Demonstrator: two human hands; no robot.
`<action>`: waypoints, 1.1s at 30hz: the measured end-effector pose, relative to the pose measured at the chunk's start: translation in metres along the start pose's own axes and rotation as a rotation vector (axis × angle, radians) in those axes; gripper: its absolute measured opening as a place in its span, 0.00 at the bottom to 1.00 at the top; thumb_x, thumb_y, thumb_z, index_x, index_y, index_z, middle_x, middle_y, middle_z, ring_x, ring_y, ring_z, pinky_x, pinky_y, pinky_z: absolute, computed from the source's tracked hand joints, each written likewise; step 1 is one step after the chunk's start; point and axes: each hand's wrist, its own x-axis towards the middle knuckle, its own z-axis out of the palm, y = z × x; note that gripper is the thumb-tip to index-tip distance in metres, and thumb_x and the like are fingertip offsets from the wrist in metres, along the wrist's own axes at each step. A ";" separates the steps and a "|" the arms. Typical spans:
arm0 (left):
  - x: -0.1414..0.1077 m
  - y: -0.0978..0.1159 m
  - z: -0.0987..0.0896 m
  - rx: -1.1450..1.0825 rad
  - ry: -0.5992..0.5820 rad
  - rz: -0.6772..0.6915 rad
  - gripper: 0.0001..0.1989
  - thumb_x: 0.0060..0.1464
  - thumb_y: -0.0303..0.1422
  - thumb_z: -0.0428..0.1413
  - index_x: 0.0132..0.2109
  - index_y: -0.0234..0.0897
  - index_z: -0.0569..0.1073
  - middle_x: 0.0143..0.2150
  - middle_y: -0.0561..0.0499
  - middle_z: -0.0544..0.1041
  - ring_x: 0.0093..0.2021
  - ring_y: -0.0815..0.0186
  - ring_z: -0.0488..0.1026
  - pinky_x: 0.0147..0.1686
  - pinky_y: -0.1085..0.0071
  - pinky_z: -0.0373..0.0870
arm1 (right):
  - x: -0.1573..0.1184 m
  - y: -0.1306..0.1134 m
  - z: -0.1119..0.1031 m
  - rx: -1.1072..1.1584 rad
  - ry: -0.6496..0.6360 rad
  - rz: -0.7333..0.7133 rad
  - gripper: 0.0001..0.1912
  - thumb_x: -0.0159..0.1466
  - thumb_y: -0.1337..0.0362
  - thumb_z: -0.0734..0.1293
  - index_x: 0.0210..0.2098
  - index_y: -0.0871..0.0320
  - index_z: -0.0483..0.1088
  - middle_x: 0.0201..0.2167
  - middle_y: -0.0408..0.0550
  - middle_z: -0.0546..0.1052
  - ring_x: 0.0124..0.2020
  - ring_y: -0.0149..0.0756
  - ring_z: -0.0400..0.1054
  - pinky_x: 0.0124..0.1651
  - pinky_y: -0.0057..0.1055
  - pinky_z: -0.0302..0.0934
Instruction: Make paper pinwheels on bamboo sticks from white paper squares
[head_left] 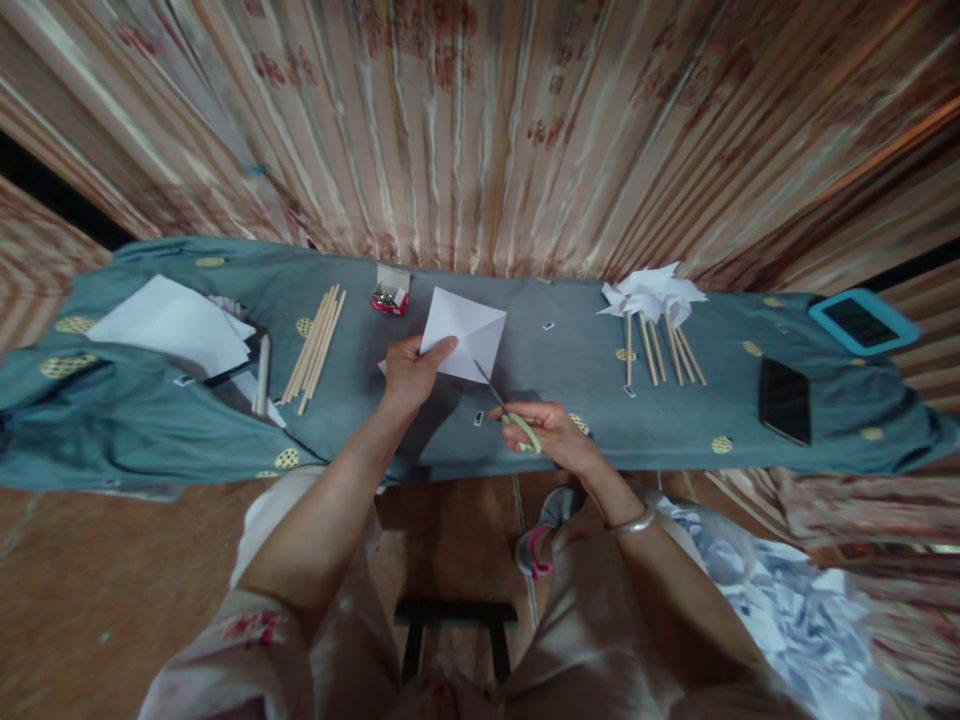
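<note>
Metal scissors [510, 413] at a creased paper square [471, 322]
Left hand [412, 374] pinches the square, twelve o'clock, over the cloth-draped table [577, 345]; right hand [555, 433] clasps the scissors' smooth green loops, toward one o'clock.

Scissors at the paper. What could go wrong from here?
1. The scissors in the right hand point near the left thumb; a slip might nick it.
2. An overlong cut might split the paper square.
3. The left hand might knock the nearby open box, spilling its metal pieces.
</note>
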 end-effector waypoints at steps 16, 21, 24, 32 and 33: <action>-0.003 -0.002 0.003 0.032 -0.028 -0.024 0.18 0.34 0.44 0.68 0.25 0.32 0.78 0.21 0.53 0.74 0.22 0.70 0.66 0.23 0.74 0.61 | 0.003 0.004 -0.002 -0.048 0.033 -0.021 0.26 0.45 0.49 0.79 0.37 0.58 0.78 0.21 0.38 0.74 0.22 0.23 0.67 0.29 0.24 0.64; -0.003 -0.002 0.005 0.019 -0.025 -0.036 0.18 0.34 0.45 0.68 0.25 0.33 0.78 0.22 0.53 0.74 0.23 0.68 0.67 0.24 0.73 0.62 | 0.002 0.003 -0.001 -0.045 0.036 -0.032 0.25 0.45 0.50 0.79 0.38 0.58 0.78 0.23 0.40 0.75 0.24 0.25 0.68 0.30 0.25 0.65; -0.003 -0.003 0.005 0.020 -0.026 -0.038 0.18 0.35 0.44 0.68 0.26 0.32 0.79 0.22 0.53 0.75 0.23 0.69 0.67 0.24 0.74 0.61 | 0.002 0.003 -0.001 -0.055 0.038 -0.027 0.26 0.46 0.50 0.79 0.39 0.58 0.78 0.23 0.39 0.75 0.24 0.25 0.68 0.30 0.24 0.65; -0.004 -0.003 0.005 -0.003 -0.067 -0.025 0.16 0.36 0.42 0.68 0.26 0.32 0.78 0.23 0.53 0.75 0.23 0.69 0.67 0.24 0.74 0.62 | 0.003 0.004 -0.003 -0.067 0.019 -0.013 0.26 0.46 0.50 0.78 0.40 0.58 0.78 0.23 0.40 0.75 0.25 0.26 0.68 0.31 0.25 0.65; -0.005 -0.003 0.005 -0.010 -0.073 -0.030 0.16 0.35 0.42 0.68 0.26 0.32 0.78 0.23 0.53 0.75 0.23 0.69 0.68 0.25 0.74 0.62 | 0.003 0.004 -0.004 -0.068 0.019 -0.013 0.26 0.46 0.50 0.78 0.40 0.58 0.78 0.23 0.40 0.75 0.25 0.26 0.68 0.31 0.25 0.65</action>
